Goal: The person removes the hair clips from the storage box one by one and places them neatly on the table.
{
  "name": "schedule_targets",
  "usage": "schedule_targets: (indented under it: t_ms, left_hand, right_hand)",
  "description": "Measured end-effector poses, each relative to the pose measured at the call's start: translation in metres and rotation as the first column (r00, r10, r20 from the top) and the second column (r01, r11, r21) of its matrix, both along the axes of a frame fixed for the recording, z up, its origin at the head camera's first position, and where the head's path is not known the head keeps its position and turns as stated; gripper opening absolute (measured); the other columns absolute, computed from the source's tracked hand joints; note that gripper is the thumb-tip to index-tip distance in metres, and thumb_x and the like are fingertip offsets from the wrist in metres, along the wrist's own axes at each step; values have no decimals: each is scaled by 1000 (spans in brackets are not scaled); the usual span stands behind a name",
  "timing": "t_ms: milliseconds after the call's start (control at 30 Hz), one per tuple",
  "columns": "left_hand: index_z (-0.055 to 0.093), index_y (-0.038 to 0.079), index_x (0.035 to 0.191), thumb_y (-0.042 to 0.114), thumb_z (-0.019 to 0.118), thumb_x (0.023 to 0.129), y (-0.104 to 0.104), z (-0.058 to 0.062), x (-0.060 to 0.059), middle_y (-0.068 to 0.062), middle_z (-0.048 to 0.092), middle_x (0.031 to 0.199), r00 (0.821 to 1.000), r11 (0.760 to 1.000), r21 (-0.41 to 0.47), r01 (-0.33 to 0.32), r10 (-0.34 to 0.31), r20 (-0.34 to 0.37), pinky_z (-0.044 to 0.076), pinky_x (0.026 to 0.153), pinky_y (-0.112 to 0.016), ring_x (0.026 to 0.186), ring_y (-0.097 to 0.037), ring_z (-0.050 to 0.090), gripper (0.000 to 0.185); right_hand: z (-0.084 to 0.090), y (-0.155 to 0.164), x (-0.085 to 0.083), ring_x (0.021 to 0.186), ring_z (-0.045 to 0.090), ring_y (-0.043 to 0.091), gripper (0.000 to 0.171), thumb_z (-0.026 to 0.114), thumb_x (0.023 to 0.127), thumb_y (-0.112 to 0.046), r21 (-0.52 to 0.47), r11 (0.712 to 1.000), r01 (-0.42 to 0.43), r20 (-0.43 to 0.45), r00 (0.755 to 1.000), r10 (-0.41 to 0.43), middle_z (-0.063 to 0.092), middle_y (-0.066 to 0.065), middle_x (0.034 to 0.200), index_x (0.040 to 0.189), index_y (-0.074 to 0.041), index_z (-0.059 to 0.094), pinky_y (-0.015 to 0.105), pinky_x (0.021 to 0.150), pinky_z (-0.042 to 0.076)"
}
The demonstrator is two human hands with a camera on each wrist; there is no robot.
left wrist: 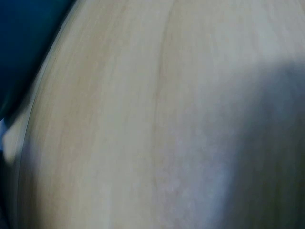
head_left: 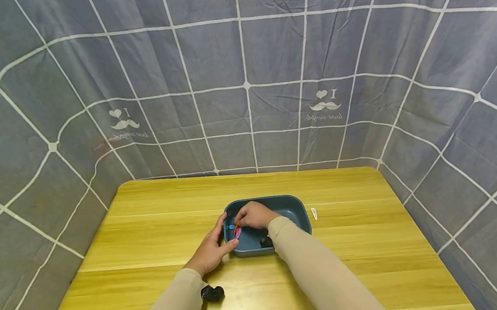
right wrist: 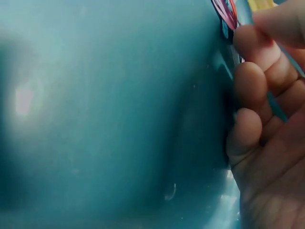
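Small coloured hair clips (head_left: 236,229) are pinched by the curled right hand (head_left: 252,215) inside the blue tray (head_left: 298,209). The tray's left rim is steadied by the left hand (head_left: 208,251), fingers straight. The clips seem light, stiff, slippery; a grip across the flat middle is judged best.

Blurred pale wooden tabletop (left wrist: 143,119) fills the frame, dark blue tray (left wrist: 21,43) at upper left.

A yellow wooden bench (head_left: 156,237) fills the lower middle of the frame, smooth with a soft sheen and visible grain. At its centre sits a dark blue plastic tray (head_left: 298,210), smooth and faintly glossy inside. Behind hangs a grey cloth curtain (head_left: 220,66), matt and creased. Beige fabric sleeves (head_left: 322,274) look matt.
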State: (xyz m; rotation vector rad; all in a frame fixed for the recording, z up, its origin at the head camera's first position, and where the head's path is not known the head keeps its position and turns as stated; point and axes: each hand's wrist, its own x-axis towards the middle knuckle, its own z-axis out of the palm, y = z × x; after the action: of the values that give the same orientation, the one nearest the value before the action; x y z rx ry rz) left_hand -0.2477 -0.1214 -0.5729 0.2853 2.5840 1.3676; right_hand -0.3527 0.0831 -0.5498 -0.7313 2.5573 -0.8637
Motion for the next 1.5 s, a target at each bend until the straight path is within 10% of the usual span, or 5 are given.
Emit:
schedule_targets:
  t_ms: [633, 933, 1500]
  left_hand:
    - [10, 38, 170, 42, 68, 103, 1, 1, 0, -21, 29, 172, 1000, 1000, 22, -1, 1, 22, 25, 125, -70, 158, -46, 30, 89]
    - [12, 36, 171, 41, 68, 103, 1, -4, -2, -22, 31, 171, 1000, 999, 34, -9, 9, 14, 26, 125, -69, 157, -46, 32, 88]
    - [10, 38, 170, 44, 67, 103, -1, -2, -3, -21, 27, 173, 1000, 1000, 26, 3, -3, 14, 22, 126, -69, 159, -47, 27, 89]
  right_hand:
    - [8, 9, 4, 95, 66, 8, 26, 72, 95, -28, -91, 992, 86, 119, 990, -75, 80, -6, 111, 116, -17, 83, 31, 92, 58]
    - [10, 16, 0, 74, 65, 11, 25, 78, 93, -18, -167, 977, 131, 149, 983, -106, 78, -2, 91, 115, -10, 82, 25, 71, 57]
    - [47, 51, 4, 98, 77, 41, 33, 74, 96, -11, -331, 913, 238, 189, 965, -183, 70, 11, 95, 126, 3, 72, 45, 92, 64]
